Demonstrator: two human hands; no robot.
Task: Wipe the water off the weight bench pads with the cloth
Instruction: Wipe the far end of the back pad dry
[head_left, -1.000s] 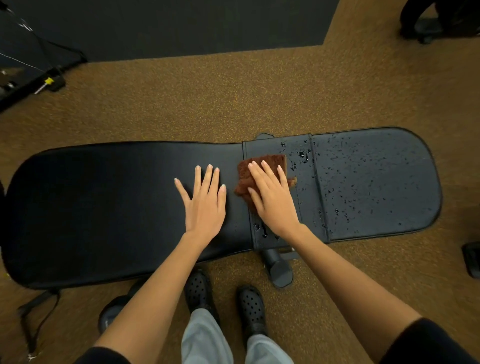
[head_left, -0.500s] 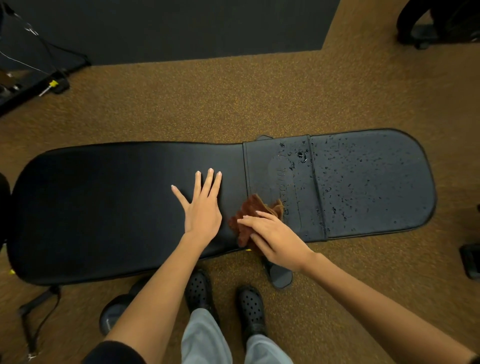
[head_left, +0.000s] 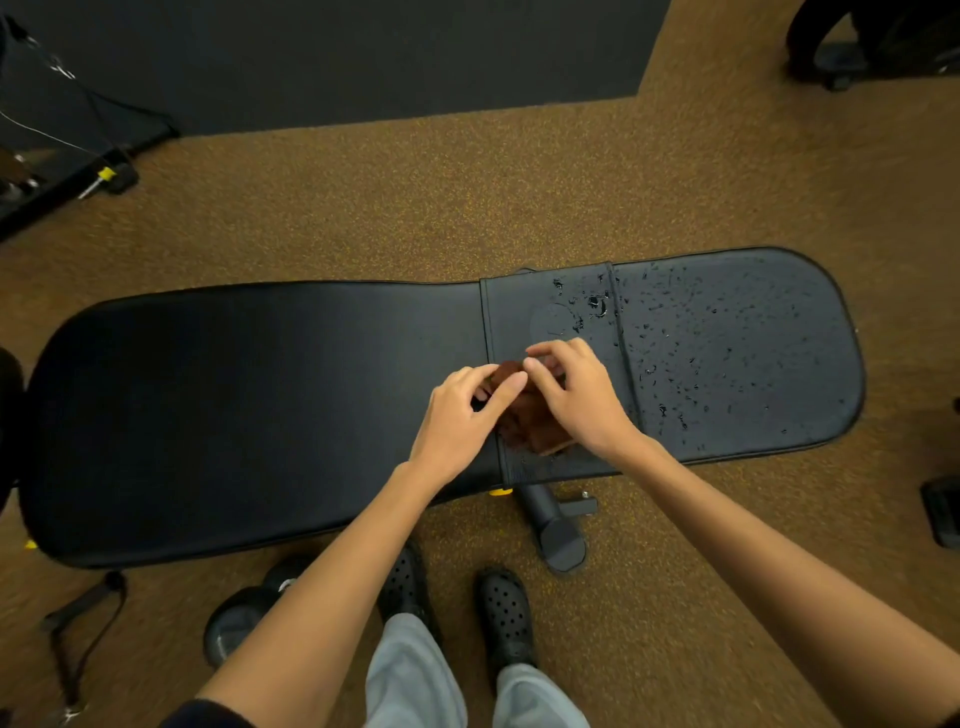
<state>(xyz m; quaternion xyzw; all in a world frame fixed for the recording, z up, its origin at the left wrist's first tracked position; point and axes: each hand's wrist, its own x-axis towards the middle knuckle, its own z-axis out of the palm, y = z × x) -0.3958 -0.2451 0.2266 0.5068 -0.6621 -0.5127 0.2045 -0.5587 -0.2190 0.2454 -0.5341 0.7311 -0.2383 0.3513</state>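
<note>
Head view: we see the cloth (head_left: 524, 415), a rust-brown rag bunched into folds, lying on the narrow middle pad (head_left: 550, 312) of the weight bench, close to the seam with the long pad (head_left: 249, 405). Both hands are on it. Our left hand (head_left: 457, 415) pinches the cloth's near-left edge between thumb and curled fingers; our right hand (head_left: 582, 395) curls over its top and grips it from the other side. The hands appear to be gathering or refolding the rag, as we judge it.

To do this step well, we would fold the cloth so a drier face turns outward, flatten it under the palm, then sweep in overlapping strokes toward the wet end, not back across the wiped part.

Beads of water (head_left: 587, 306) cluster at the far edge of the middle pad, and many more droplets speckle the seat pad (head_left: 737, 343) on our right. The long pad looks dry. By our reckoning most of the wiping remains.

Around the bench lies speckled brown flooring (head_left: 467, 197); black perforated clogs (head_left: 506, 618) stand just below.
</note>
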